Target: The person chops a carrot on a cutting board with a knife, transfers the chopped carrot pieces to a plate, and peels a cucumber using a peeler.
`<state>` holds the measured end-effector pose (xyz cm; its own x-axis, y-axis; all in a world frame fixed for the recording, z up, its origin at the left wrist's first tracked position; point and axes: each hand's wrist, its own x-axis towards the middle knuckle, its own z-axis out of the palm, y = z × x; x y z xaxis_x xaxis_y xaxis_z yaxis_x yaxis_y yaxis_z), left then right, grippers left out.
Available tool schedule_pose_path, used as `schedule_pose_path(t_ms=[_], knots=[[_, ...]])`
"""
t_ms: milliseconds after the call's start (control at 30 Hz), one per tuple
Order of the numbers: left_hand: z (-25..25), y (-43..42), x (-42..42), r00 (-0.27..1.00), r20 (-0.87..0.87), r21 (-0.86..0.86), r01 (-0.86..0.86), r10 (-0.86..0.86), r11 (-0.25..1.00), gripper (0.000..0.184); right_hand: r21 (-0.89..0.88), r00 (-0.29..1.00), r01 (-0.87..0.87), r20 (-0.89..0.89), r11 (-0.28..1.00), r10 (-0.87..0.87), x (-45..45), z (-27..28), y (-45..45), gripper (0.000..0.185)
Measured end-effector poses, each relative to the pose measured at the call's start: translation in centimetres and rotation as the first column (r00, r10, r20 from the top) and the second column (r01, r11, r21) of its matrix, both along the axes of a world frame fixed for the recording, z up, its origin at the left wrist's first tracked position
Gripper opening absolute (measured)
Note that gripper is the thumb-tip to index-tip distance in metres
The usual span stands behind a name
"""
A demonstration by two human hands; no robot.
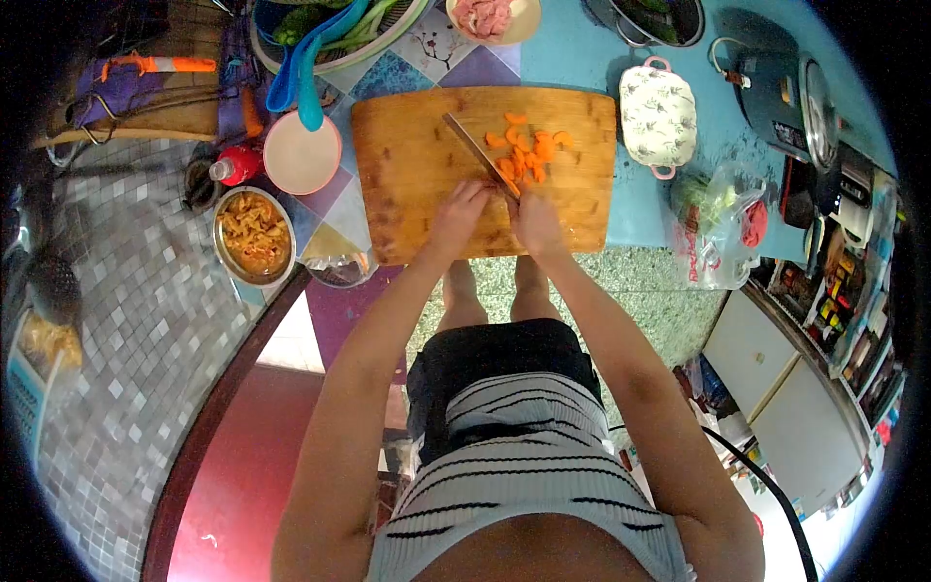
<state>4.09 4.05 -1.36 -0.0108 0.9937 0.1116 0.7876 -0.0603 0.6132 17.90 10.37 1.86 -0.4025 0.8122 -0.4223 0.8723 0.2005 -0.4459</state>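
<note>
A wooden cutting board (407, 175) lies in front of me. My right hand (536, 223) is closed around the handle of a kitchen knife (469, 142), whose blade slants up and left across the board. Just left of the handle, my left hand (458, 215) rests low on the board with its fingers curled together. Whatever is under those fingertips is hidden. Orange carrot slices (519, 160) lie loose in a small pile on the right side of the blade.
Left of the board stand an empty pink-rimmed bowl (303, 153), a metal bowl of yellowish food (254, 236) and a red bottle (237, 165). Behind are a basket of greens (373, 44) and a bowl of raw meat (485, 17). Rightward sit a patterned dish (658, 114) and a plastic bag (720, 228).
</note>
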Motion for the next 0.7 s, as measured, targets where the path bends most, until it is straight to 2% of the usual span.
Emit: schedule_pose_path(t_ms=[100, 167, 267, 400, 467, 567, 633, 700], knots=[[0.2, 0.3, 0.2, 1.000, 0.005, -0.023, 0.000, 0.000, 1.000, 0.023, 0.051, 1.000, -0.011, -0.004, 0.999, 0.012, 0.4, 1.4, -0.3, 0.022], [0.2, 0.3, 0.0, 1.000, -0.014, -0.034, -0.003, 0.003, 0.999, 0.023, -0.014, 0.999, -0.019, 0.039, 1.000, 0.020, 0.2, 2.8, -0.3, 0.021], [-0.1, 0.4, -0.1, 1.000, -0.017, -0.113, 0.019, -0.021, 0.993, 0.025, -0.015, 0.995, 0.004, 0.100, 1.000, -0.003, -0.1, 3.4, -0.6, 0.020], [-0.1, 0.3, -0.2, 1.000, 0.000, -0.036, 0.014, -0.014, 0.999, 0.023, -0.006, 0.998, 0.021, 0.058, 1.000, -0.021, -0.6, -0.9, -0.6, 0.019], [0.1, -0.2, -0.4, 0.999, -0.005, -0.002, 0.032, -0.032, 0.999, 0.022, 0.025, 0.999, 0.028, -0.017, 0.999, -0.028, -0.5, -1.7, -0.5, 0.017], [-0.5, 0.1, -0.3, 0.999, -0.003, -0.008, 0.048, -0.048, 0.999, 0.021, -0.021, 1.000, 0.005, 0.013, 1.000, -0.005, -0.2, -0.3, 0.0, 0.021], [0.3, 0.1, -0.2, 0.999, 0.028, -0.141, 0.041, -0.038, 0.989, 0.022, -0.006, 1.000, 0.005, 0.018, 1.000, -0.005, -0.3, 1.6, -0.4, 0.019], [0.4, 0.3, -0.2, 0.998, 0.048, -0.124, 0.042, -0.037, 0.991, 0.023, 0.017, 1.000, 0.006, 0.020, 1.000, -0.006, -0.2, 2.4, -0.6, 0.018]])
